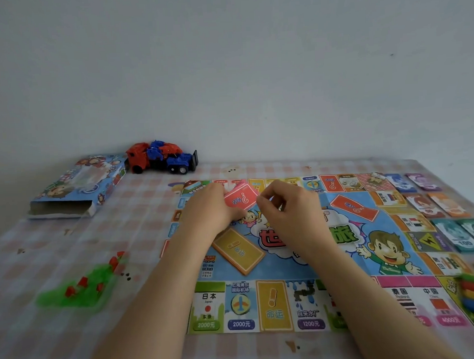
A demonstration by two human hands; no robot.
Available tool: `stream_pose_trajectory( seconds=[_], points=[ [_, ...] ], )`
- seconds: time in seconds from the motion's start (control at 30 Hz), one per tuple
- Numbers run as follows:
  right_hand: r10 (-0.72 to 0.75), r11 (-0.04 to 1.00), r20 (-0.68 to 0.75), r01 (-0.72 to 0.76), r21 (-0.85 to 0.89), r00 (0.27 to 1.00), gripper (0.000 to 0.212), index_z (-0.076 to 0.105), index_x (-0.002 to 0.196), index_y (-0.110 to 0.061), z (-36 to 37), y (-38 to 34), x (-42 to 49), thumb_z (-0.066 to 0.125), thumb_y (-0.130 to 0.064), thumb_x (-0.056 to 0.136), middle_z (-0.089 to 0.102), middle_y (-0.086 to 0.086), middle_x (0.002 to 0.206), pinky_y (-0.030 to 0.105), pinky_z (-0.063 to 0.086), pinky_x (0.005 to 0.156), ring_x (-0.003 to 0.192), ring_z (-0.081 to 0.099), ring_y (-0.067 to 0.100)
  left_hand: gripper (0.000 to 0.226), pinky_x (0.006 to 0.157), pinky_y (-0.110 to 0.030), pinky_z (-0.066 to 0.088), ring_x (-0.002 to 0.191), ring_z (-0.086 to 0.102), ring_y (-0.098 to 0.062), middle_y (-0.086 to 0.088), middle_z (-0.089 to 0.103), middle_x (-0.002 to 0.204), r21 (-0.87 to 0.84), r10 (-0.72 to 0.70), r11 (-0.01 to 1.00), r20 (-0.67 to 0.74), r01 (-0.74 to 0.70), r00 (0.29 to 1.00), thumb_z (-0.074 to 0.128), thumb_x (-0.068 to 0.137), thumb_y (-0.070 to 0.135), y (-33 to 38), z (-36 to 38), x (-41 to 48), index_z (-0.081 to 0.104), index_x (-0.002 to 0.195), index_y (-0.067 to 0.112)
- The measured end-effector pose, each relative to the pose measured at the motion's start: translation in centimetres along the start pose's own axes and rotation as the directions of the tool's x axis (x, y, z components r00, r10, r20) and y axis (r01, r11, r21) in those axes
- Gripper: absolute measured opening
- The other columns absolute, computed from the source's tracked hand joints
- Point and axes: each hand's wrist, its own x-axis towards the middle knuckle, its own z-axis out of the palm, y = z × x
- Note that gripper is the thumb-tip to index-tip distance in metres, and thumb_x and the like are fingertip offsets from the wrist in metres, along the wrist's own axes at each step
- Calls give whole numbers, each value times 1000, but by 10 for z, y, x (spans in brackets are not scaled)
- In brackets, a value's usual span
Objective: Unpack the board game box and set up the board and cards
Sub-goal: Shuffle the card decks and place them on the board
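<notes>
Red "?" cards [241, 199]: left hand [210, 206] fingers grip, right hand [288, 213] fingers pinch; board [274, 306] reads 日本 2000元.

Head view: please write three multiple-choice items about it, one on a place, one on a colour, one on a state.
1. Where is the game box? A. on a chair B. at the far left of the table, beside the toy truck C. on the floor
2. Which colour are the cards held by the left hand and right hand? A. red B. green C. white
3. How is the board? A. folded B. spread flat C. upright
Answers: B, it lies by the truck; A, red backs show; B, its printed face lies open.
</notes>
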Motion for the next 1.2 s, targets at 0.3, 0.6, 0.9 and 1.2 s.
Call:
stream_pose_trajectory(
  seconds=[0.3,0.6,0.9,1.2],
  points=[
    [272,953,-188,-236,191,944,17,61,97,-26,-12,1,7,64,-38,86,60,-14,73,23,44,58,66,57,4,20,54,-25,47,60,62,-8,0,67,80,-492,70,867,-44,-83,997,73,80,21,10,-14,-10,57,91,19],
    [323,782,-8,-263,565,946,22,66,72,-13,-20,-5,9,69,-33,82,58,0,54,21,41,44,44,45,9,31,54,-14,47,78,67,-8,4,67,92,-651,213,753,106,-94,971,72,82,29,24,-23,-27,55,107,23],
    [306,796,0,-256,549,952,6,70,84,-21,-20,-4,9,66,-23,87,65,-6,63,15,42,46,48,53,0,15,59,-28,55,76,72,-19,-7,75,87,-862,201,500,208,82,957,64,88,10,27,-23,-28,63,103,12],
    [388,764,-12,-314,564,922,21,67,79,-7,-27,-6,8,68,-27,84,60,-6,53,13,39,42,41,51,-1,10,60,-23,58,74,73,-19,-5,75,87,-928,82,346,177,139,981,64,88,26,36,-14,-31,65,93,17]
  ],
)
